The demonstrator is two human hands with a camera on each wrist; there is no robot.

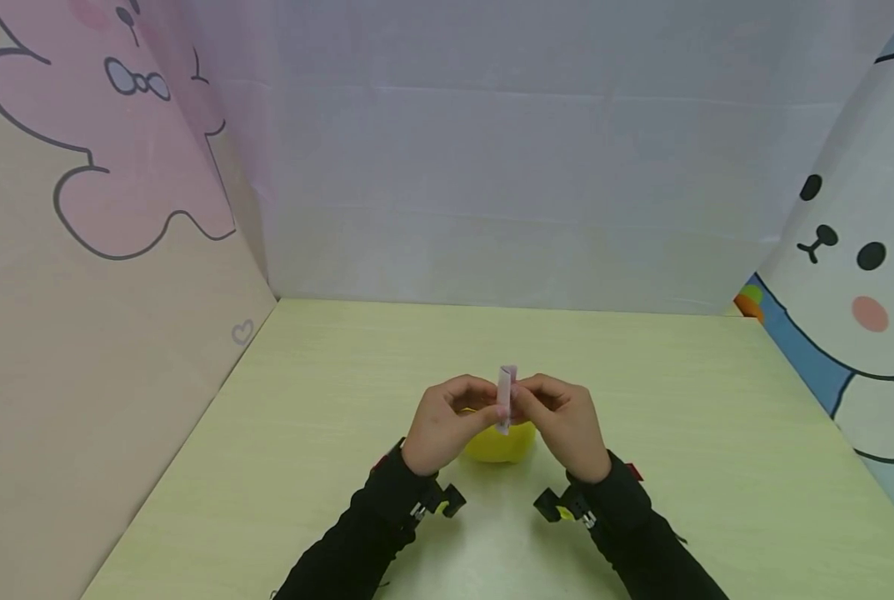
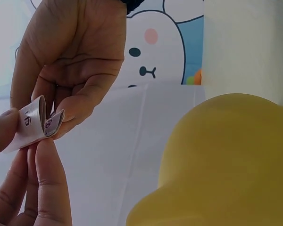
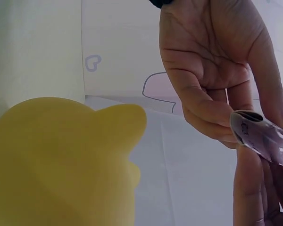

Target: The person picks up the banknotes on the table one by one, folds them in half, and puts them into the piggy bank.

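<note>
Both hands meet over the middle of the table and pinch a small folded strip of paper between them, holding it upright. My left hand grips its left side and my right hand its right side. In the left wrist view the paper strip is curled into a loop with printed marks on it. The right wrist view shows the same paper strip between the fingertips. A rounded yellow object sits on the table right under the hands, seen close up as a yellow object and a yellow object.
The pale green table is boxed in by a pink cartoon panel on the left, a plain white panel at the back and a white bear panel on the right. Black sleeves and wrist cameras lie near the front edge.
</note>
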